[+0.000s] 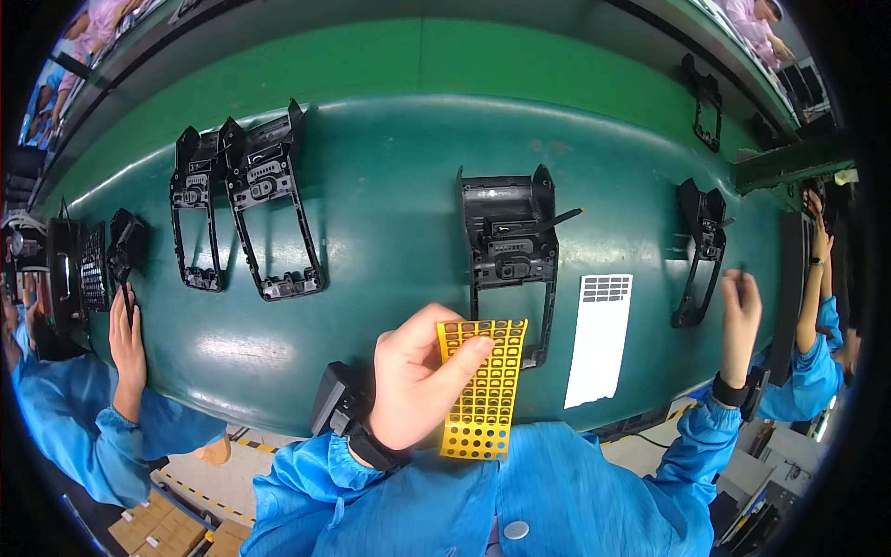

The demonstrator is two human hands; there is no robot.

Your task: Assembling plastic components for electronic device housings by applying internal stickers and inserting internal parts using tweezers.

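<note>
My left hand point(418, 371) grips a yellow sheet of small black adhesive pads point(483, 395), thumb on the front and fingers behind. Several rows of round holes run along the sheet's lower end. Just beyond the sheet lies a black plastic frame point(510, 246), its lower part partly covered by the hand and sheet. A dark strip point(557, 219) sticks out from its right side. Over at the right, my right hand point(741, 320) is raised beside another black frame point(698, 255), apart from it. Its fingers are loosely bent and slightly apart, with nothing visible in them.
A white label sheet point(599, 343) with dark rectangles lies right of the middle frame. Two more black frames point(274, 213) rest at the left. A co-worker's hand point(128, 339) touches a black part point(125, 243) there. Another frame point(707, 107) sits at the far right, near a dark post.
</note>
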